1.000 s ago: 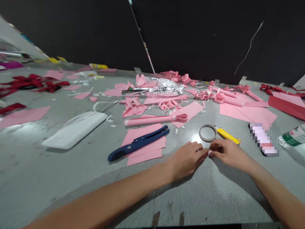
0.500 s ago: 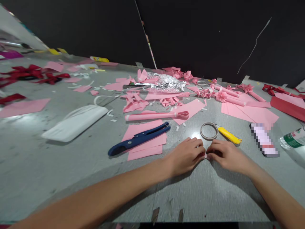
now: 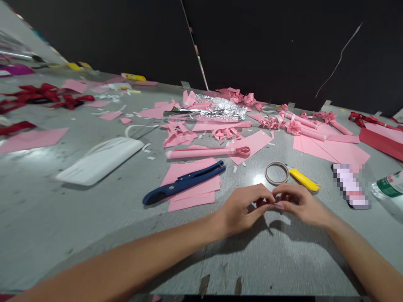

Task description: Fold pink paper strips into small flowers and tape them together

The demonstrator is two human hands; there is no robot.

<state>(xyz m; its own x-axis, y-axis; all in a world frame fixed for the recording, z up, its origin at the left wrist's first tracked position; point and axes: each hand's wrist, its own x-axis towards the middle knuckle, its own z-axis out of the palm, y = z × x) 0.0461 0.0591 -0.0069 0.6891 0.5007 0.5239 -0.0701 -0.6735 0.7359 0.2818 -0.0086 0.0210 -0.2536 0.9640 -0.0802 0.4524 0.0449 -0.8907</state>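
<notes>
My left hand (image 3: 248, 207) and my right hand (image 3: 300, 203) meet fingertip to fingertip just above the grey table (image 3: 239, 260). Both are closed in a pinch. Whatever lies between the fingertips is too small and too covered to name. Just beyond them rests a ring-shaped roll of tape (image 3: 266, 173), beside a yellow box cutter (image 3: 304, 179). To the left, dark blue scissors or shears (image 3: 185, 181) lie across a stack of pink paper sheets (image 3: 192, 204). Behind these is a rolled pink paper strip (image 3: 201, 154) with a looped end.
A white face mask (image 3: 100, 163) lies on the left. Crumpled silver foil (image 3: 226, 110), pink paper flowers (image 3: 293, 126) and scraps spread across the back. On the right are a phone (image 3: 351, 186) and a plastic bottle (image 3: 390, 184). Red ribbon bows (image 3: 37, 93) sit far left.
Both hands have lifted slightly off the table. My left hand has turned, so its thumb now shows stretched toward the right fingertips. The objects on the table stay where they were.
</notes>
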